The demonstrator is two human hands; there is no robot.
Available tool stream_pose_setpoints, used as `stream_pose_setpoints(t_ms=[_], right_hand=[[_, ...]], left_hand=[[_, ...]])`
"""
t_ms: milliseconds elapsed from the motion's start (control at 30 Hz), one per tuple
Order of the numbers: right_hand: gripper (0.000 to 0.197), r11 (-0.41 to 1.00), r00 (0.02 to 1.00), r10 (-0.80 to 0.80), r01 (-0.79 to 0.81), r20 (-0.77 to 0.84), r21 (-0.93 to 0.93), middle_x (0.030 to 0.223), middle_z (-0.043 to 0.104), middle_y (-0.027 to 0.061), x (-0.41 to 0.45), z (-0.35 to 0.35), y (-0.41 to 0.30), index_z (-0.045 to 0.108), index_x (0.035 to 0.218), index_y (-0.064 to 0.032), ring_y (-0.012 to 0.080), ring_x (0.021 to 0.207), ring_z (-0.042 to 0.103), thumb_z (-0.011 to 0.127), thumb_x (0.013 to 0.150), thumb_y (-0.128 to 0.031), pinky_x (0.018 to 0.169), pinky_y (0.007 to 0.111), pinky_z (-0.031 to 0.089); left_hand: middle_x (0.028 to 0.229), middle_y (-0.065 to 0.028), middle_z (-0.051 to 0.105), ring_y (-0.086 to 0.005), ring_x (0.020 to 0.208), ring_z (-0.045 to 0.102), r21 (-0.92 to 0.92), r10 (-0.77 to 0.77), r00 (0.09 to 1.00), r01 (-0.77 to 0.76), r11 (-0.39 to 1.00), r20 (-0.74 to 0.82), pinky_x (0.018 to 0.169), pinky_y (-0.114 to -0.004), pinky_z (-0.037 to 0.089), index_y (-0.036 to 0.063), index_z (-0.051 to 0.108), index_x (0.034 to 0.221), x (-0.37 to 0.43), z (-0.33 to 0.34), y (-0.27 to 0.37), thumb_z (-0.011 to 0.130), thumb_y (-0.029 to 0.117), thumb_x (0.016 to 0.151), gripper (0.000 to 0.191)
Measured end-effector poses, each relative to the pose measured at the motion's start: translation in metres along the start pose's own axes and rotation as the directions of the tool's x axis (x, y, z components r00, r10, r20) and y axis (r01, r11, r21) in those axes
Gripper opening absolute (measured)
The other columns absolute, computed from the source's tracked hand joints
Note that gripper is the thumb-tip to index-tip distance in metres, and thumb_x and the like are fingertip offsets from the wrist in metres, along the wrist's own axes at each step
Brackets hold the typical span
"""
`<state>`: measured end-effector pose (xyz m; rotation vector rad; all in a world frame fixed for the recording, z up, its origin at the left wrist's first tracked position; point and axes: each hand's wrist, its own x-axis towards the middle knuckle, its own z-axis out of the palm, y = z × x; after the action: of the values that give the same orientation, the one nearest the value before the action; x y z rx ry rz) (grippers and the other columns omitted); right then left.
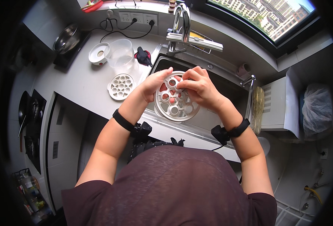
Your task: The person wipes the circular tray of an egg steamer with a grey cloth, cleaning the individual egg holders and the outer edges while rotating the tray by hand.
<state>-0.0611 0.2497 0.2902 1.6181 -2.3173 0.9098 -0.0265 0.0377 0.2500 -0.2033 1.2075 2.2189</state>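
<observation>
A round white plastic egg-steamer rack (174,109) with round holes is held over the near edge of the sink (228,84). My left hand (154,84) grips its left side, with fingers showing through the openings from beneath. My right hand (199,86) is bent over its upper right part, fingertips pressed to something small and grey that I cannot identify. Left of the sink, a similar white rack (121,86) lies on the counter. Behind it a clear plastic container (120,55) stands beside a white round appliance base (99,53).
A chrome faucet (183,25) rises behind the sink. A dark cloth-like item (144,56) lies at the sink's left corner. A steel pot (67,38) stands at the back left. At the right are a long greenish gourd (257,110) and a white vented box (274,104).
</observation>
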Motion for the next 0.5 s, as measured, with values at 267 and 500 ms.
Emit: stream_pose_setpoints(t_ms=[267,500], right_hand=[[0.030,0.993,0.986,-0.113,0.107,0.122,0.054,0.096,0.055,0.0007,-0.007,-0.012,0.021,0.066,0.086,-0.0182,0.0238,0.096,0.049,0.065,0.065,0.003,0.088,0.039,0.037],[0.030,0.995,0.990,0.078,-0.085,-0.114,-0.057,0.093,0.056,0.0019,-0.010,0.006,0.031,0.068,0.088,-0.0179,0.0249,0.094,0.052,0.066,0.065,0.001,0.086,0.038,0.041]], left_hand=[[0.085,-0.0118,0.065,-0.0207,0.067,0.066,0.040,0.008,1.000,-0.007,0.999,-0.024,0.048,-0.031,0.056,0.0010,0.056,0.106,0.006,0.029,-0.003,0.035,0.043,0.101,0.047],[0.095,-0.0138,0.065,-0.0228,0.077,0.067,-0.089,0.083,0.994,-0.089,0.992,-0.073,0.057,-0.035,0.058,0.0017,0.054,0.110,0.016,0.005,-0.010,0.031,0.045,0.101,0.050]])
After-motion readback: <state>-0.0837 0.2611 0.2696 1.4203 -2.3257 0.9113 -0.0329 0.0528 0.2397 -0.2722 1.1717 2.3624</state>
